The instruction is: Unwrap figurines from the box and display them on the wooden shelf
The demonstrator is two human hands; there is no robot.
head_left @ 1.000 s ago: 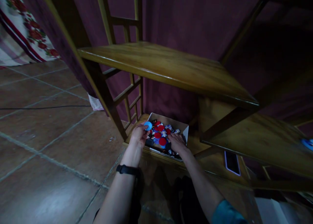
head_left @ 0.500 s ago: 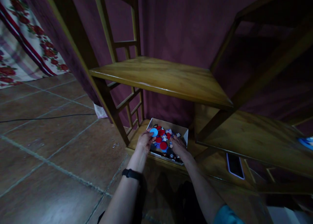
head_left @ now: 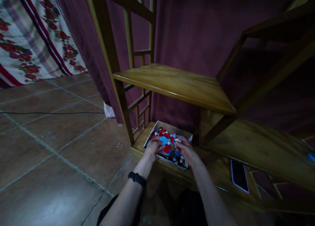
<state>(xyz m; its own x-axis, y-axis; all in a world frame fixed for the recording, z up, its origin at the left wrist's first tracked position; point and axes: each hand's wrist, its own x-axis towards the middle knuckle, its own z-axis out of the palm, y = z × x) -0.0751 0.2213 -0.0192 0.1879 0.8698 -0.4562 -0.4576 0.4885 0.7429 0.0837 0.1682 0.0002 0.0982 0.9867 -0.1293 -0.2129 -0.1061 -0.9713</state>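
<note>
A shallow cardboard box (head_left: 176, 126) sits on the lowest shelf, holding several small cartoon figures and red, blue and dark round discs. My left hand (head_left: 154, 147), over the box's left part, pinches a light blue disc (head_left: 163, 140) between thumb and fingers. At the right side of the box, my right hand (head_left: 186, 150) has its fingers closed on a small figure (head_left: 178, 139) with blue and yellow colouring. A red disc (head_left: 167, 149) lies in the box between the two hands. Fingers hide part of the contents.
A wooden shelf board (head_left: 172, 84) juts out above the box. The shelf's upright post (head_left: 124, 111) rises on the left. A phone (head_left: 239, 175) lies on the low shelf to the right. A black cable (head_left: 54, 113) crosses the tiled floor.
My right hand has closed on a small figure among the box's contents and lifted it a little. The left hand still holds the blue disc. The view has shifted left.
</note>
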